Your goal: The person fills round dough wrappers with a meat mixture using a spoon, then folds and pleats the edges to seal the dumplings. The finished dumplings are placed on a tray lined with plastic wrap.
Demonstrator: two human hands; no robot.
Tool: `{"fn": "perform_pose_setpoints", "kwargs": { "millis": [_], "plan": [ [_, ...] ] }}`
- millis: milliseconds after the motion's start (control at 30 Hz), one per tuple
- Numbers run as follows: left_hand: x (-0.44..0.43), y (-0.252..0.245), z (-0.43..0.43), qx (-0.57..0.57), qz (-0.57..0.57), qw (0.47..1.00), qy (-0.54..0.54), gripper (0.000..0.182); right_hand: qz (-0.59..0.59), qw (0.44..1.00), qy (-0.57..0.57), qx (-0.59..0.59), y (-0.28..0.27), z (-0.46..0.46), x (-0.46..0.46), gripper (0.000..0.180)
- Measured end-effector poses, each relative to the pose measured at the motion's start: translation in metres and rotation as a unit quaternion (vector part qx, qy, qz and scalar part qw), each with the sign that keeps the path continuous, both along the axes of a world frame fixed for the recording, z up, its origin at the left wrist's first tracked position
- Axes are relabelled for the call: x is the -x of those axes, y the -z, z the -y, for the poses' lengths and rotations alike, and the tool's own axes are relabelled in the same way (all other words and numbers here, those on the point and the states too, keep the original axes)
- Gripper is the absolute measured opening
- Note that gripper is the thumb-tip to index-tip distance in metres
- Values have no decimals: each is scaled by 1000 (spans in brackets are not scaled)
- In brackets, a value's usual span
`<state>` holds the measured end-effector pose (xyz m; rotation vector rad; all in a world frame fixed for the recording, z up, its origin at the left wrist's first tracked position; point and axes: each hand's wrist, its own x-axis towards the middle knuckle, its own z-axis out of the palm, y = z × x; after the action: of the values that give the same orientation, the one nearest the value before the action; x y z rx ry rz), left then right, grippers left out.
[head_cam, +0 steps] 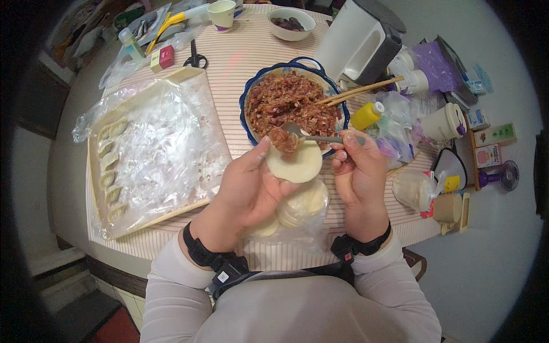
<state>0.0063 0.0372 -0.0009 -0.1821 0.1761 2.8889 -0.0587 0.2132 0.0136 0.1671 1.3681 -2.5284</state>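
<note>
Resting on the fingers of my left hand (248, 188) is a round dumpling wrapper (300, 165). My right hand (360, 167) grips a metal spoon (321, 139) by its handle. A lump of minced meat filling (284, 142) sits by the spoon's bowl, over the far left edge of the wrapper. Just beyond my hands stands a blue-rimmed scalloped bowl (243, 105) full of the same filling, with wooden chopsticks (364, 91) leaning on its rim. Below my hands, a stack of wrappers (302, 206) lies in a clear plastic bag (300, 240), partly hidden by my left hand.
To the left is a shallow tray (158, 224) lined with plastic film, with several folded dumplings (110, 179) along its left side. Scissors (197, 60), a paper cup (221, 17) and a white bowl (281, 34) stand farther back. A yellow bottle (366, 116) and a large white appliance (349, 38) are right.
</note>
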Motion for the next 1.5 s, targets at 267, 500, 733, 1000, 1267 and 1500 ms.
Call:
{"fn": "perform_pose_setpoints", "kwargs": {
  "millis": [267,500,733,1000,1267,1500],
  "plan": [
    [1,0,9,-24,-12,999,-32,45,-245,948,35,-202,7,-8,0,4],
    [5,3,21,-39,12,996,-78,43,-584,723,33,-368,12,-7,-7,14],
    [7,1,22,8,32,993,-114,43,-570,731,67,-369,10,-13,-4,11],
    [5,-5,10,99,40,991,-85,44,-171,982,68,-49,6,-6,1,10],
    [2,-4,1,141,13,987,-75,39,-159,964,50,-208,3,0,3,17],
    [2,-3,7,153,29,984,-91,41,-194,940,144,-240,-6,-9,1,12]
  ]
}}
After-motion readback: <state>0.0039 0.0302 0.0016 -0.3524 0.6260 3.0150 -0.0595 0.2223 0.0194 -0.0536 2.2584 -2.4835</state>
